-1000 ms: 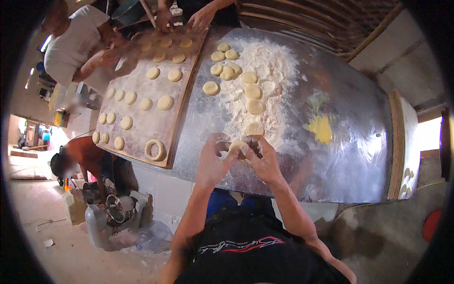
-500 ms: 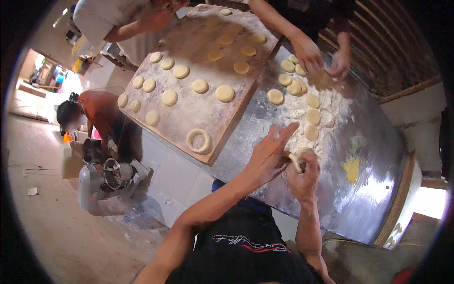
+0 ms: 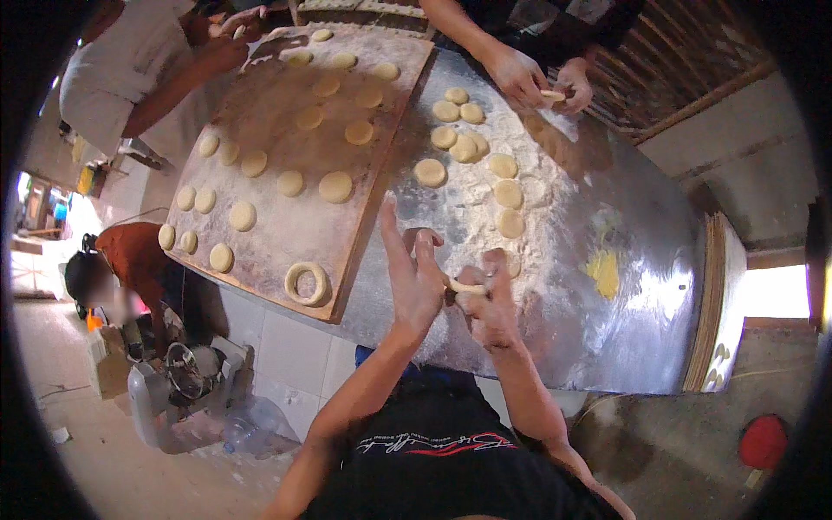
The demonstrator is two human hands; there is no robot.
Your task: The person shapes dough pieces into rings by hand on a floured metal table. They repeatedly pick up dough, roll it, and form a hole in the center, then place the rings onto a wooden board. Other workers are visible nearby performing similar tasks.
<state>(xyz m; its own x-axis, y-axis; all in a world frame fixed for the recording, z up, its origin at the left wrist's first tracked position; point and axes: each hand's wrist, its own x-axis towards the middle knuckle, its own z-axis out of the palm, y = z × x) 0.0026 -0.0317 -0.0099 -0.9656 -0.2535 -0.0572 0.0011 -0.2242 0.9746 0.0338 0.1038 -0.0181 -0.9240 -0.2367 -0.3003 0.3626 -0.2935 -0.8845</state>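
A pale, curved piece of dough (image 3: 468,287) stretches between my two hands above the near part of the metal table. My left hand (image 3: 418,282) has it at the thumb side, with the index finger pointing up and away. My right hand (image 3: 494,308) grips the other end, its fingers curled round it. Whether the dough is a full ring is hidden by my fingers. Just beyond my right hand, several flat dough rounds (image 3: 509,193) lie on spread flour (image 3: 542,195). A dough ring (image 3: 306,283) rests at the near corner of the wooden board (image 3: 260,199).
Several dough rounds (image 3: 335,186) are spread over the board. Across the table, a co-worker's hands (image 3: 550,91) hold a piece of dough; another person (image 3: 130,78) stands at far left. A yellow smear (image 3: 602,273) marks the metal table (image 3: 646,225). A person in orange (image 3: 134,260) bends over at left.
The whole view has shifted, so the table and board appear further left. My hands still hold the dough, now stretched more sideways between them. The co-worker opposite has lifted a piece of dough.
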